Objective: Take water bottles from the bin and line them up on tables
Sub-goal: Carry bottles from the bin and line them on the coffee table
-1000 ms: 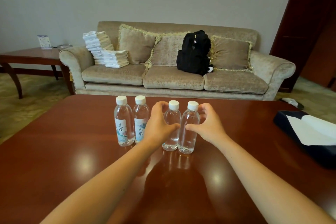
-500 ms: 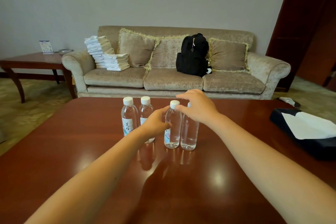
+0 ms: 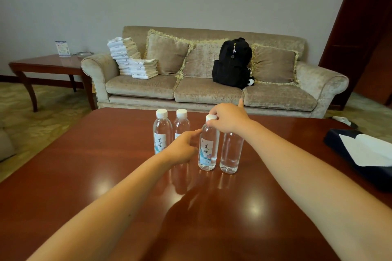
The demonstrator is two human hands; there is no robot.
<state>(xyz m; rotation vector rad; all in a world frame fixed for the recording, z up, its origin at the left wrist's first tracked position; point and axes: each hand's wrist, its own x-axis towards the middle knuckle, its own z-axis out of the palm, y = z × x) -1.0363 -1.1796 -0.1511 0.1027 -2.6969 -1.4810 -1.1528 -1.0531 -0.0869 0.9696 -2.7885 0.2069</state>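
Several clear water bottles with white caps stand in a row on the red-brown table (image 3: 106, 176). The two left bottles (image 3: 162, 131) (image 3: 181, 122) stand side by side; my left hand covers the lower part of the second. My right hand (image 3: 229, 119) reaches over from the right and pinches the cap of the labelled bottle (image 3: 207, 150), whose label faces me. It hides the cap of the rightmost bottle (image 3: 231, 152). My left hand (image 3: 182, 148) is low beside the labelled bottle, its index fingertip touching the bottle's shoulder.
A dark bin (image 3: 339, 146) with white paper in it sits at the table's right edge. Behind the table stands a beige sofa (image 3: 207, 93) with a black backpack (image 3: 232, 63) and folded towels (image 3: 135, 61). A side table (image 3: 46, 65) is at the left.
My right hand rose from the rightmost bottle's side to the caps and now pinches the labelled bottle's cap. My left hand released that bottle's body; only a fingertip touches. The label now faces me.
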